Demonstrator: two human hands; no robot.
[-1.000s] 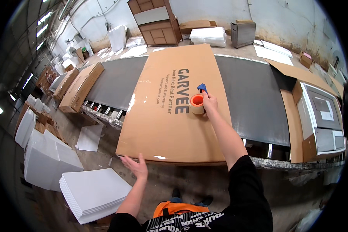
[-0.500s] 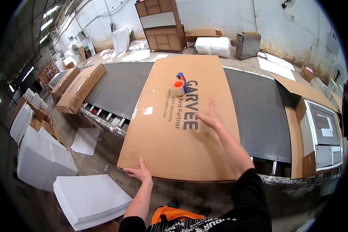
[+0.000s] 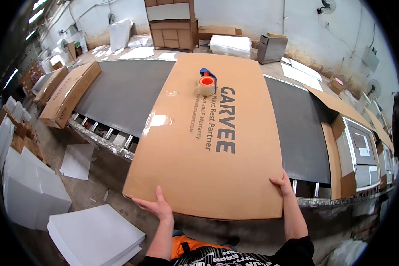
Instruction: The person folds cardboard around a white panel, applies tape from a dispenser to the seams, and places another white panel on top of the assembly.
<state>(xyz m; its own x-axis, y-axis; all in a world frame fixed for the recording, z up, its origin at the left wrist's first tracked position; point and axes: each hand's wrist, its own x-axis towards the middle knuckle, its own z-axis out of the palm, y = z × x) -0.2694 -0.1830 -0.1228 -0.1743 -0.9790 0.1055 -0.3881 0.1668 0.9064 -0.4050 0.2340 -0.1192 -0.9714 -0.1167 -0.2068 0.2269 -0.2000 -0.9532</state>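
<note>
A large flat cardboard box (image 3: 177,173) lies across the conveyor, its near end jutting out toward me. Dark printing runs along its top, and pieces of clear tape shine near its left side. My left hand (image 3: 157,206) holds the near left corner, thumb on top and fingers partly hidden under the edge. At the near right edge, my right hand (image 3: 283,182) grips the side with its thumb over the top; its other fingers are mostly hidden. Toward the far end of the box rests a blue tape dispenser (image 3: 207,83) with a roll of tape on an orange-red hub.
The dark conveyor belt (image 3: 124,95) runs left and right beneath the box, with metal rollers along its near side. Closed cartons (image 3: 71,95) sit at the left, an open carton with a white panelled piece (image 3: 361,150) at the right. White foam sheets (image 3: 97,235) are stacked at lower left.
My right hand has come down from above the box to its near right edge. My left hand stays at the near left corner. The view has shifted a little.
</note>
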